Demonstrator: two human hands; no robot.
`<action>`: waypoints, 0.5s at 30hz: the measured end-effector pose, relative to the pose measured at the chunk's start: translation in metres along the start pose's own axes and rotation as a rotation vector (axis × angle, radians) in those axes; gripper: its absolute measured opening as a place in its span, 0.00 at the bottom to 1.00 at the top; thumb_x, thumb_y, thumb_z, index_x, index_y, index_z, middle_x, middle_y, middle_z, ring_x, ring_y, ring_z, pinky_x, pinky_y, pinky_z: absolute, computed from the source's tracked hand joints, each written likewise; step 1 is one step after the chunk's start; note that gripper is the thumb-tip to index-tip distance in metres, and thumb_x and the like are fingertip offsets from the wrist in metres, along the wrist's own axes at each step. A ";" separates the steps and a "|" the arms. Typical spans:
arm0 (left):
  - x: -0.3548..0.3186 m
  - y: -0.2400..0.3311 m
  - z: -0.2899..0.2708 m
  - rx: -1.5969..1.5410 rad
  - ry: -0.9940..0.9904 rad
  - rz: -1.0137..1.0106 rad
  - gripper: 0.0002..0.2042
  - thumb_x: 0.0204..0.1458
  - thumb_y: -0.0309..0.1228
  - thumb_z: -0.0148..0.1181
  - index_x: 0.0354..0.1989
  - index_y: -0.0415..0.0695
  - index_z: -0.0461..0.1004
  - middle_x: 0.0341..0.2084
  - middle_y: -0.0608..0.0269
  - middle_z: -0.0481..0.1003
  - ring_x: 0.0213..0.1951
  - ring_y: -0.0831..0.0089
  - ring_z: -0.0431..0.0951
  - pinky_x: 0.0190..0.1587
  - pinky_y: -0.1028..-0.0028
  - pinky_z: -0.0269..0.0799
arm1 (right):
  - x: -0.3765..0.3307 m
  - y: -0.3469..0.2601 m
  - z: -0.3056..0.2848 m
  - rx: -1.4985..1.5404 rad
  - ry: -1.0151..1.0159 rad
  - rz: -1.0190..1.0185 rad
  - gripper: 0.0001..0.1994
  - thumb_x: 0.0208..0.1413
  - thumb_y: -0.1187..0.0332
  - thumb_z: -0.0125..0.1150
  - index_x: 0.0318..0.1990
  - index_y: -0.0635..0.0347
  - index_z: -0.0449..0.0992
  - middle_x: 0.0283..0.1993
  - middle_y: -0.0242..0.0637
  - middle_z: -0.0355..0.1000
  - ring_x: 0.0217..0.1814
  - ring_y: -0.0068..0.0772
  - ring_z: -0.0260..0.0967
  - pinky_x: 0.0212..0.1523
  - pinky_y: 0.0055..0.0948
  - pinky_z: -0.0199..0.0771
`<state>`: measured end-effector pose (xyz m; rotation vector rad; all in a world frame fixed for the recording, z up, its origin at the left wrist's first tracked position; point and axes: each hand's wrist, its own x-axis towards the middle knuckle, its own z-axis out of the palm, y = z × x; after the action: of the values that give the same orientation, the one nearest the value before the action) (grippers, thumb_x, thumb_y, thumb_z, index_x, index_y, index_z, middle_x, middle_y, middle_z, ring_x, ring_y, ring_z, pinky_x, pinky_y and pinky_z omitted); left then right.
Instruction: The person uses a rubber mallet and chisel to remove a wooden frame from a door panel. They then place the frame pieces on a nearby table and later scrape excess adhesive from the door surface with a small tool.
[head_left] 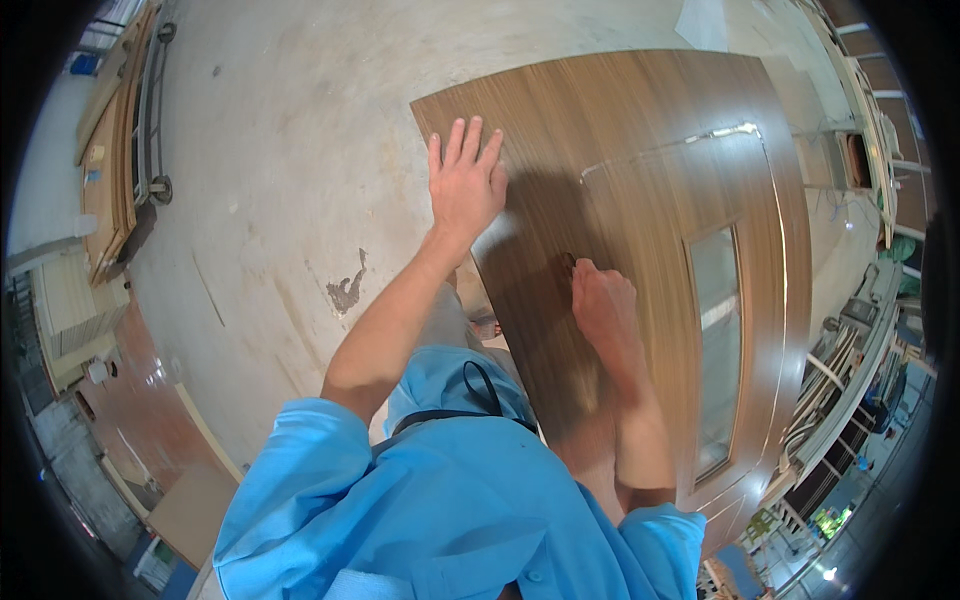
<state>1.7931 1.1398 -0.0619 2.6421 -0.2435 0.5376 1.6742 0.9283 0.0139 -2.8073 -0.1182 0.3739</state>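
A large brown wood-grain door panel (620,110) lies in front of me and to the right. A long glass pane (716,340) is set in its right part, and a thin shiny line (781,230) runs near its right edge. My left hand (467,185) rests flat on the panel's left edge, fingers spread. Over the panel's middle, my right hand (604,300) is closed. A small dark piece (569,263) shows at its fingertips; what it is, I cannot make out. My arms' shadow darkens the wood around it.
Boards (118,150) lean on a wheeled metal rack at the far left. A pale stack of panels (85,300) stands below them. Racks with long strips (825,385) line the right side. The concrete floor (290,120) has a worn dark patch (347,288).
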 end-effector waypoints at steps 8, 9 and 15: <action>-0.008 0.006 -0.006 0.003 -0.151 0.419 0.22 0.61 0.40 0.55 0.61 0.46 0.75 0.64 0.56 0.71 0.69 0.57 0.65 0.71 0.48 0.54 | -0.098 0.026 0.009 -0.073 0.003 0.063 0.08 0.64 0.69 0.51 0.33 0.60 0.71 0.25 0.51 0.75 0.31 0.60 0.77 0.31 0.56 0.75; -0.011 0.009 -0.007 0.016 -0.192 0.442 0.22 0.62 0.40 0.54 0.62 0.46 0.74 0.65 0.56 0.70 0.69 0.57 0.64 0.71 0.49 0.54 | -0.111 0.030 0.012 -0.103 -0.001 0.073 0.07 0.63 0.69 0.51 0.33 0.60 0.72 0.25 0.51 0.75 0.31 0.60 0.77 0.32 0.56 0.75; -0.080 0.060 -0.020 0.044 -0.219 0.525 0.23 0.63 0.42 0.53 0.62 0.45 0.74 0.66 0.55 0.69 0.70 0.54 0.63 0.72 0.48 0.53 | -0.194 0.058 0.023 -0.087 -0.010 0.106 0.06 0.61 0.70 0.53 0.34 0.60 0.73 0.27 0.51 0.76 0.32 0.60 0.78 0.33 0.56 0.77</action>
<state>1.6992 1.1021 -0.0554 2.6714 -1.0195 0.4100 1.4835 0.8568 0.0221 -2.9062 0.0127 0.4161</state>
